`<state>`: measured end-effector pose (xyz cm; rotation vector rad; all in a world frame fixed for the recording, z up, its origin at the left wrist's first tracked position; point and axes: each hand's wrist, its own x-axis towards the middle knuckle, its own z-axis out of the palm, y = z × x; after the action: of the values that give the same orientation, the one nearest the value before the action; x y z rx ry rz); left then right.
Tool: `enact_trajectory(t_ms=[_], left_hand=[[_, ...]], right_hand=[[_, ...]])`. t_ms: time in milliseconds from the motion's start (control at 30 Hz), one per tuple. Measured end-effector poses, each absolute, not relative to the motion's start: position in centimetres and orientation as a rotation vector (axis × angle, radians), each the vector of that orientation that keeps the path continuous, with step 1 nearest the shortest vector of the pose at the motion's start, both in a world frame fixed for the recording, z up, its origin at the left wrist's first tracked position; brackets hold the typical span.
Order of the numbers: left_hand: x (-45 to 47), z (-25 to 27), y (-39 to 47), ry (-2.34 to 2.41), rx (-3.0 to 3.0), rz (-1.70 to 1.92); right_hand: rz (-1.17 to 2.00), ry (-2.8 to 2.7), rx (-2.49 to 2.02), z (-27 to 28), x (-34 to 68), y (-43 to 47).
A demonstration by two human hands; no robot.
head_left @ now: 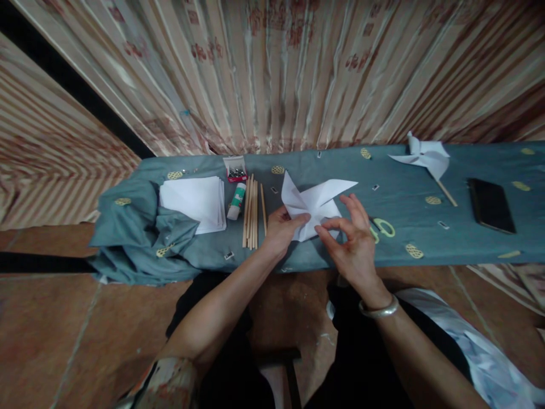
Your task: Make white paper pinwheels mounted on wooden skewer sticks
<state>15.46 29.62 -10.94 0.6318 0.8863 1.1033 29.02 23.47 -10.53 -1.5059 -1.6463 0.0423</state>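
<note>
A white paper pinwheel [319,199], its blades partly folded in, is held up over the cloth-covered table. My left hand [283,230] grips it from the left, the thumb pressing on its middle. At the pinwheel's lower right, my right hand [351,244] pinches with thumb and forefinger at a paper edge or corner, the other fingers raised. Whether that pinch has hold of the paper or something tiny, I cannot make out. Green-handled scissors [385,227] lie just right of my right hand, their blades hidden behind it. Several wooden sticks [251,213] lie left of the pinwheel.
A stack of white paper [193,201], a glue stick [237,200] and an open small box of metal pins [235,170] are at the left. At the right are a pinwheel on a stick [428,156] and a black phone [491,205]. A curtain [289,74] hangs behind.
</note>
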Motion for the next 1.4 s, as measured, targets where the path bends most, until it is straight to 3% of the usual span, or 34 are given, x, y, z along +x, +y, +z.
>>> enact_trajectory(t_ms=[1400], left_hand=[[17.4,-10.3,29.3,0.778,0.435,1.024]], right_hand=[[0.276,-1.317,-1.607,-9.9,29.6,23.6]])
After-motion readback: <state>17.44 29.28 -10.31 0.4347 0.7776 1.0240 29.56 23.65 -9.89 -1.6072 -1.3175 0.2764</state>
